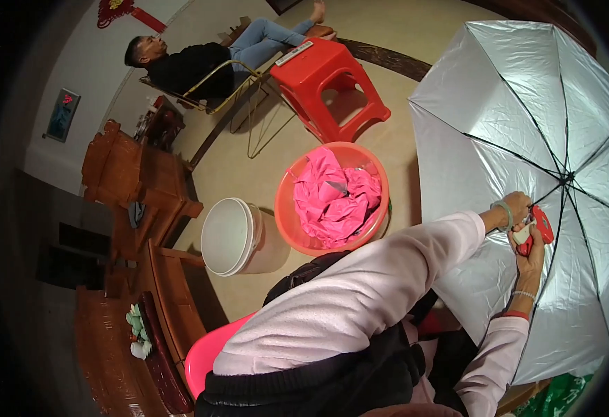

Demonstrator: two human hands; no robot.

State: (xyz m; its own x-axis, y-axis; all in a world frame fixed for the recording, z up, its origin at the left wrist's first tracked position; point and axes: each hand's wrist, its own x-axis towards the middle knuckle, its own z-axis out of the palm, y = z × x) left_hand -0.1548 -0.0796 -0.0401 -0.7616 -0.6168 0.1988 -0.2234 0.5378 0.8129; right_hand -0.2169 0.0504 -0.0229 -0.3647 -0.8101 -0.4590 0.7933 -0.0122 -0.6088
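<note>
An open umbrella [471,170] with a silvery lining and thin dark ribs fills the right side, its inside facing me. In front of its ribs my two hands meet, below and left of the hub [566,178]. My right hand [531,251] is closed around a small red and off-white object [541,224] whose kind I cannot make out. Just above it, my left hand [516,206] has its fingers curled in at the object and a rib; what they pinch is hidden. Bracelets circle both wrists.
An orange-red basin [283,201] holds bunched pink fabric [318,201]. A white bucket [226,236] stands to its left, a red plastic stool [318,83] beyond it. Another person [197,69] reclines on a chair at the far left. Carved wooden furniture [127,174] lines the left side.
</note>
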